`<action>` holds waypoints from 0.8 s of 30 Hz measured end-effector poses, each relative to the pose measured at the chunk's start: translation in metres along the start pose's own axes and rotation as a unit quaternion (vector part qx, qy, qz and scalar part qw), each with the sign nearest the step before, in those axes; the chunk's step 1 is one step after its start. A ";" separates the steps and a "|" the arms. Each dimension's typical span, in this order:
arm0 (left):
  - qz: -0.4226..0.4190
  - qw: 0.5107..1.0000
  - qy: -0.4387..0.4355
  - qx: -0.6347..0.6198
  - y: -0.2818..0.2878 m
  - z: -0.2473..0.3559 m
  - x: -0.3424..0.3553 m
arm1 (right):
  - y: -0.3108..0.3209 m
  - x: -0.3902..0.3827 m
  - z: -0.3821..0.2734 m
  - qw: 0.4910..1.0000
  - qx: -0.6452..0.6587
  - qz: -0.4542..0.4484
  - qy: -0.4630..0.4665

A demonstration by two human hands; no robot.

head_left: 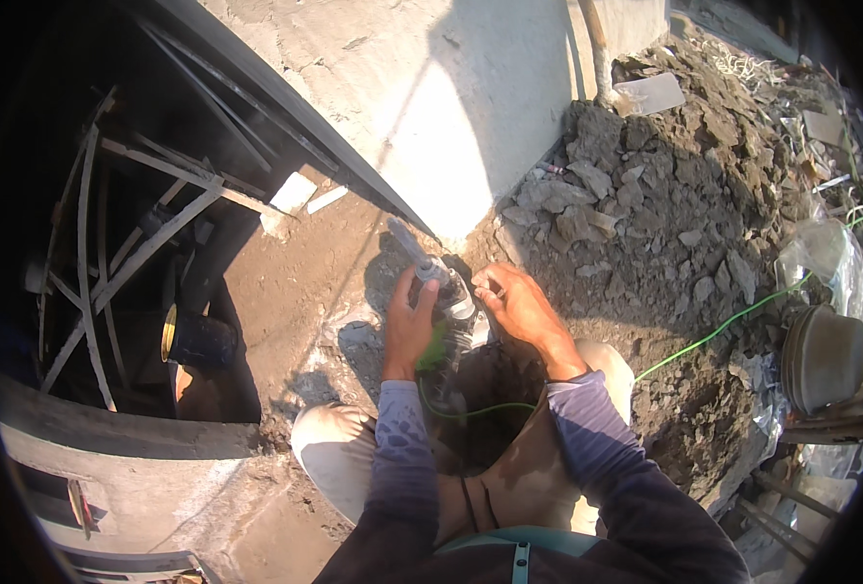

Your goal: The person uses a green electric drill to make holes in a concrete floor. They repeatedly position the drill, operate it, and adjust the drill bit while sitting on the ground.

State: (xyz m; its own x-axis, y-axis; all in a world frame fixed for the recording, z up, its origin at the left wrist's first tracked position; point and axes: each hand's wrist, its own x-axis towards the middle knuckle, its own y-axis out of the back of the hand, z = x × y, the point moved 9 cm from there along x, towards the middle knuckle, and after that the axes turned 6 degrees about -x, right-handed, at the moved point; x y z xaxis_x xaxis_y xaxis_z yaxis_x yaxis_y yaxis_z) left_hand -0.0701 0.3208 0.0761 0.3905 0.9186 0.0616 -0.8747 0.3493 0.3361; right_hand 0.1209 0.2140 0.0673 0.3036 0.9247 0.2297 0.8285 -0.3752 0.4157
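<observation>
Between my knees stands a dusty hammer drill [453, 336] with a green patch on its body, its grey front end pointing away from me. My left hand [410, 326] is wrapped round the drill near its chuck [431, 270], thumb on top. A thick grey bit [408, 240] sticks out beyond the fingers. Just right of the drill is my right hand [521, 310], its fingers curled and thumb and forefinger pressed together. Whatever is in that pinch, if anything, is too small to make out. A green cord [490, 410] loops below the drill.
Broken earth and rubble [636, 204] are heaped at the right, by a pale concrete wall [509, 78]. The green cord runs right toward stacked pans [825, 358]. At left, a dark pit holds crossed wooden slats [149, 243] and a black bucket [203, 338].
</observation>
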 end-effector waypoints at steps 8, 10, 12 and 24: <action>0.019 0.998 -0.044 0.035 0.005 -0.007 0.008 | -0.014 0.004 -0.003 0.999 0.021 -0.004 0.043; 0.019 0.998 -0.042 0.038 0.004 -0.003 0.007 | -0.018 0.004 -0.003 0.999 -0.003 -0.027 0.019; 0.011 0.999 -0.035 0.031 0.002 0.003 0.004 | -0.021 0.005 -0.004 0.999 -0.021 -0.034 0.007; -0.003 1.000 -0.011 0.012 -0.001 0.002 0.000 | -0.012 -0.001 -0.011 0.998 -0.052 0.009 0.021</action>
State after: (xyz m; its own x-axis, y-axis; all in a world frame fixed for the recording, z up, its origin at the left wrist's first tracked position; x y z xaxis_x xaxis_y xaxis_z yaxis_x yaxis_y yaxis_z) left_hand -0.0681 0.3201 0.0778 0.4015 0.9123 0.0802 -0.8657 0.3495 0.3583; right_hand 0.1050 0.2168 0.0716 0.2958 0.9150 0.2744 0.7687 -0.3985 0.5003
